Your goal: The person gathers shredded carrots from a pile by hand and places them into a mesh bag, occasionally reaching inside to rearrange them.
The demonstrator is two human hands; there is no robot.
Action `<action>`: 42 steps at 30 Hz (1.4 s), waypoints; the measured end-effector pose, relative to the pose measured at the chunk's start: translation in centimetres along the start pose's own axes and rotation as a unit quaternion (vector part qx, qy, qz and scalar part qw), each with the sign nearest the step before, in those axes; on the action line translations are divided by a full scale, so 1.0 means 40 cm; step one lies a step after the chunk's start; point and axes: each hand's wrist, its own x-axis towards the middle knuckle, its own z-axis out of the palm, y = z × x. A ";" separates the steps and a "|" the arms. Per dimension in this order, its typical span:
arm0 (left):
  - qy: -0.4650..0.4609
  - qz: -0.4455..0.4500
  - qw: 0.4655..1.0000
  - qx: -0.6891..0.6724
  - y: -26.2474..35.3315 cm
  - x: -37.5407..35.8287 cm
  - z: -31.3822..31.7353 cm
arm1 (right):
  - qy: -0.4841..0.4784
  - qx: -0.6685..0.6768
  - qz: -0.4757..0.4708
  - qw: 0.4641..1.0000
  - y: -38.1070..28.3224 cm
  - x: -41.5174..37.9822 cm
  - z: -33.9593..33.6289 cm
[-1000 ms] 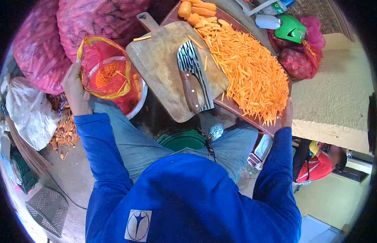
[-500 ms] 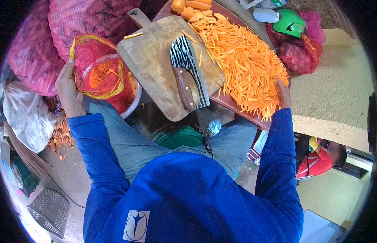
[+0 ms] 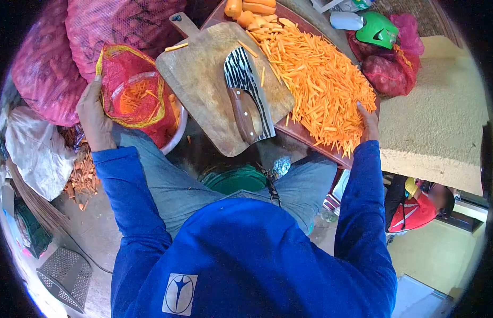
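My left hand [image 3: 96, 116] grips the yellow rim of a red mesh bag [image 3: 158, 127], which has orange shreds inside and hangs over a white bucket [image 3: 180, 130]. At the right edge of a large pile of carrot strips [image 3: 326, 85], my right hand [image 3: 369, 123] touches the strips, its fingers partly hidden. The pile lies on a reddish-brown board [image 3: 304, 139]. Left of the pile rests a wooden cutting board [image 3: 196, 69], with a striped cleaver [image 3: 245, 100] lying on it and a few loose strips.
Full mesh sacks [image 3: 119, 32] stand at the upper left. A green container [image 3: 378, 29] and a red mesh bag of produce [image 3: 387, 74] are at the upper right. Between my legs is a green tub [image 3: 238, 180]. A person in red [image 3: 416, 212] is at the far right.
My left hand and the bag's rim have shifted slightly right, and the opening has narrowed a little. My right hand has moved slightly left against the strips.
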 end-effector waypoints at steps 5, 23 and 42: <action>0.006 -0.010 1.000 -0.007 -0.007 0.011 -0.017 | 0.042 0.014 0.010 0.999 0.092 0.091 -0.079; 0.000 -0.010 0.999 -0.040 -0.007 0.015 -0.024 | 0.102 0.097 -0.050 0.989 0.050 -0.046 -0.080; 0.001 -0.017 1.000 -0.017 -0.003 0.013 -0.026 | 0.066 0.199 -0.068 0.975 -0.200 -0.093 0.097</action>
